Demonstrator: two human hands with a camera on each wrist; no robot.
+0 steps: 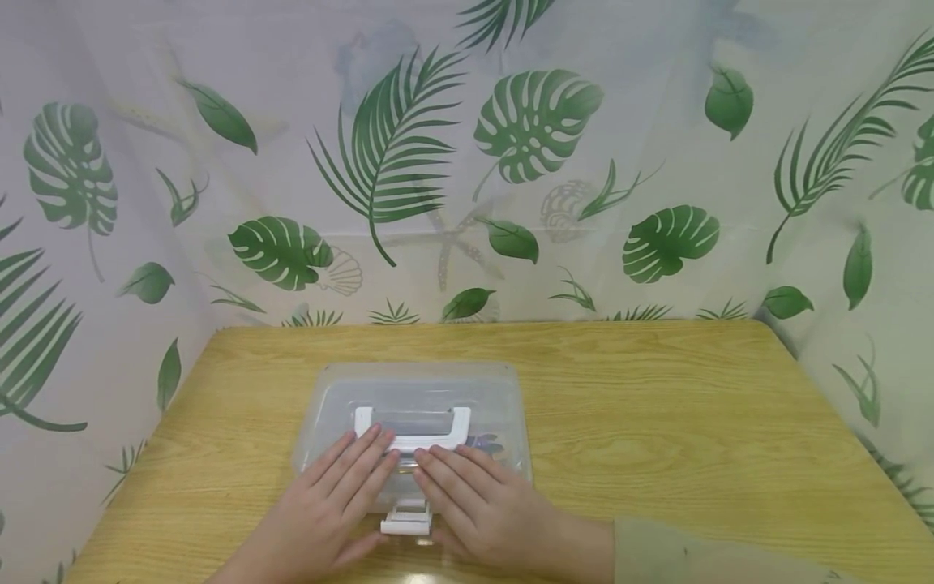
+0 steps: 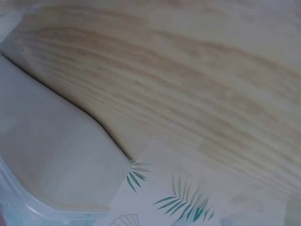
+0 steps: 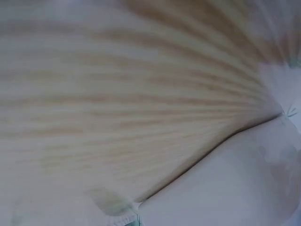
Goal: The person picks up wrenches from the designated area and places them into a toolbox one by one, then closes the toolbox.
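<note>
Left hand (image 1: 332,503): flat, fingers straight, pressing the clear storage box (image 1: 416,397) lid beside the white handle (image 1: 413,427).
Right hand (image 1: 477,503): flat likewise, holding nothing.
Latch (image 1: 406,519): between both hands.

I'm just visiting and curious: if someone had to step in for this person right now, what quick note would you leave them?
Left hand: flat, fingers straight, resting on the lid of the clear plastic box.
Right hand: the same, beside it.
Box: near the front of the wooden table, lid on, white handle lying flat, white latch at the front edge between the hands.
Done: lid is seated.
Left: cannot tell whether the latch is fastened; check it.
</note>
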